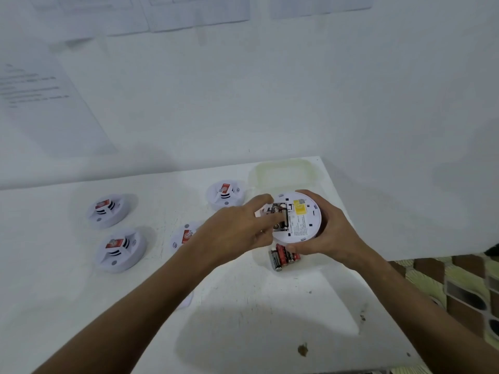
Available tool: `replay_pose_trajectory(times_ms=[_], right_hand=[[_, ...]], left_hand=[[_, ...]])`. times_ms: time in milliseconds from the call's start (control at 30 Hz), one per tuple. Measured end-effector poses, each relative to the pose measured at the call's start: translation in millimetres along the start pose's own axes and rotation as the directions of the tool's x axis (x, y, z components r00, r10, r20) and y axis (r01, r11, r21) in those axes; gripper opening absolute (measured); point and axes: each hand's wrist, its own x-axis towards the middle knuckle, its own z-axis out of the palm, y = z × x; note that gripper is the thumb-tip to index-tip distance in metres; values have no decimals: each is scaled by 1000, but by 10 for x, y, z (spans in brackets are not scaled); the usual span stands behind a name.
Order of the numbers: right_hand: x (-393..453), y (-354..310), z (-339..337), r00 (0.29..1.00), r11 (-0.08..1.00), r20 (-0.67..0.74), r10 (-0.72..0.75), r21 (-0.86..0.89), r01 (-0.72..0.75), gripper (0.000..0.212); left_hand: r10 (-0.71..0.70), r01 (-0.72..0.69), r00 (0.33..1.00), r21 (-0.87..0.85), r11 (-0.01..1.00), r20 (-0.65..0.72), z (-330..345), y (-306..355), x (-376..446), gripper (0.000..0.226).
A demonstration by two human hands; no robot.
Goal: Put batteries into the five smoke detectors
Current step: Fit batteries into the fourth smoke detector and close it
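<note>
While gripped round its rim by the right hand (326,233) above the surface (243,306), upturned smoke detector (299,215), battery bay exposed; left hand (237,233) fingers pressing a battery (280,215) in; spare batteries (283,257) just below.

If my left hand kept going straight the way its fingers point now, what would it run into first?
Your left hand points right, at the open battery bay of the smoke detector that your right hand holds. Its fingertips already seem to touch the batteries seated there, so it would meet those first, though depth is unclear.
</note>
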Motion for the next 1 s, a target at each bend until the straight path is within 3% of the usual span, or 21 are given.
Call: replay_pose_trajectory(times_ms=[200, 367, 500, 667, 800, 900, 1000], right_hand=[[41, -61, -94, 998, 1000, -60, -4, -15, 3, 85], [74, -46, -169, 997, 1000, -72, -9, -15, 8, 83], [106, -12, -283, 996, 1000, -93, 8, -17, -9, 91], [130, -25, -420, 992, 1000, -123, -5, -27, 1, 85], [114, -24, -589, 988, 999, -153, -6, -49, -2, 82], [74, -6, -757, 984, 997, -176, 7, -70, -20, 87], [19, 18, -926, 980, 997, -198, 19, -65, -32, 80]], left_hand=[[52, -59, 990, -53, 997, -129, 19, 23, 151, 39], [38, -54, 991, -126, 991, -130, 1, 84, 285, 32], [-76, 27, 989, -346, 938, -128, -36, 52, 417, 23], [-145, 63, 978, -448, 892, -152, 3, 77, 573, 27], [-373, 139, 904, -682, 718, -210, 18, 106, 721, 14], [-456, 185, 864, -708, 682, -213, 63, 42, 809, 9], [-543, 351, 835, -669, 655, -93, 196, -123, 876, 17]])
